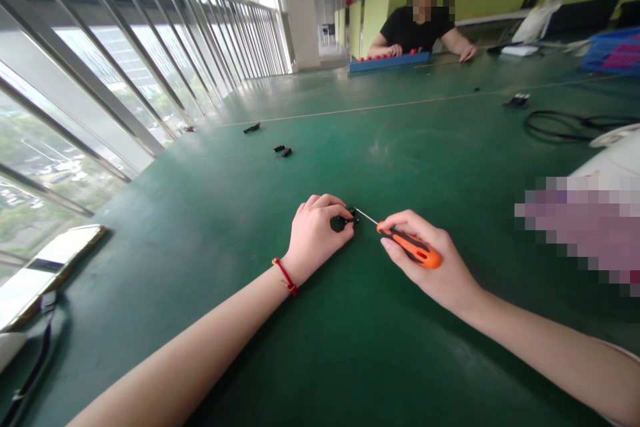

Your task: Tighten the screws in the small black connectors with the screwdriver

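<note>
My left hand (320, 230) rests on the green table (250, 213), its thumb and fingers pinching a small black part (353, 216). What exactly the part is cannot be made out, since the fingers cover some of it. In my right hand (430, 257) lies a screwdriver (413, 248) with an orange and black handle. Its thin metal shaft slants up to the left, and the tip reaches the black part or stops right beside it. A red bracelet (286, 277) circles my left wrist.
Beyond my left hand lie small black pieces (283, 151) and another black piece (251, 127). A phone (47, 273) and cable are at left, by the railing (165, 40). Far back, a person (417, 23) sits behind a blue tray (390, 64). A black cable (560, 125) lies right.
</note>
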{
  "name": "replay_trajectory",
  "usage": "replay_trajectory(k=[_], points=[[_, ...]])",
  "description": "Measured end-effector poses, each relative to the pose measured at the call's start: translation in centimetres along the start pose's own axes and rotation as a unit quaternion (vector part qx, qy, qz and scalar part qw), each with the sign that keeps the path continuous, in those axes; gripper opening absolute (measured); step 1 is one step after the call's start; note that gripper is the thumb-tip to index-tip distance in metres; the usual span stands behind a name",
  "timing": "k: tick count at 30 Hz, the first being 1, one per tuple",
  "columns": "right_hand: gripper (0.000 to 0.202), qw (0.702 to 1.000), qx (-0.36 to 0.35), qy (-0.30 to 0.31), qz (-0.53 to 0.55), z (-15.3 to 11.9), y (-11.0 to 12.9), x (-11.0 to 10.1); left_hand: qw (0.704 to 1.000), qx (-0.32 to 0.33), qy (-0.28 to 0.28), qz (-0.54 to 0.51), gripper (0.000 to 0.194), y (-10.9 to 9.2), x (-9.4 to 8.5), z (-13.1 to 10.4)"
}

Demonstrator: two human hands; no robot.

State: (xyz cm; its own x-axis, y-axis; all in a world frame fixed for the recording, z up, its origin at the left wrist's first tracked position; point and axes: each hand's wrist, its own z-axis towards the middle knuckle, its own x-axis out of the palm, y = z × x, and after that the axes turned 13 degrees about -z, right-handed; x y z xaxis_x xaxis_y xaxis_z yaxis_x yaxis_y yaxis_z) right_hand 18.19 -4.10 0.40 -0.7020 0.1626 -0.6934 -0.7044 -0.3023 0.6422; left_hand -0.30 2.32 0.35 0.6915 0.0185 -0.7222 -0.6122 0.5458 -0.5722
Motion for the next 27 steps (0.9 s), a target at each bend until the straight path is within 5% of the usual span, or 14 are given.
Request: replay_trajectory(k=[7,11,15,18,23,27], points=[[0.014,0.999,0.006,0.032,-0.007,0.0,0.0,0.1,0.999,-0.012,0.002,-0.047,0.010,0.1,0.0,0.1],[0.015,0.999,0.003,0.045,-0.011,0.0,0.0,0.1,0.995,-0.047,-0.020,-0.080,0.010,0.2,-1.4,-0.4],[0.015,0.999,-0.011,0.044,-0.024,0.0,0.0,0.2,0.994,-0.072,-0.066,-0.044,0.011,1.6,-5.8,-3.1],[0.015,0.998,-0.024,0.040,-0.037,0.0,0.0,0.3,0.980,-0.156,-0.123,0.012,0.015,4.1,-10.6,-6.7],[0.016,0.997,-0.037,0.043,-0.045,0.0,-0.2,0.4,0.903,-0.337,-0.225,0.140,0.021,8.8,-18.0,-12.2],[0.017,0.997,-0.029,0.062,-0.035,-0.1,-0.2,0.3,0.855,-0.414,-0.243,0.198,0.024,10.4,-20.7,-13.5]])
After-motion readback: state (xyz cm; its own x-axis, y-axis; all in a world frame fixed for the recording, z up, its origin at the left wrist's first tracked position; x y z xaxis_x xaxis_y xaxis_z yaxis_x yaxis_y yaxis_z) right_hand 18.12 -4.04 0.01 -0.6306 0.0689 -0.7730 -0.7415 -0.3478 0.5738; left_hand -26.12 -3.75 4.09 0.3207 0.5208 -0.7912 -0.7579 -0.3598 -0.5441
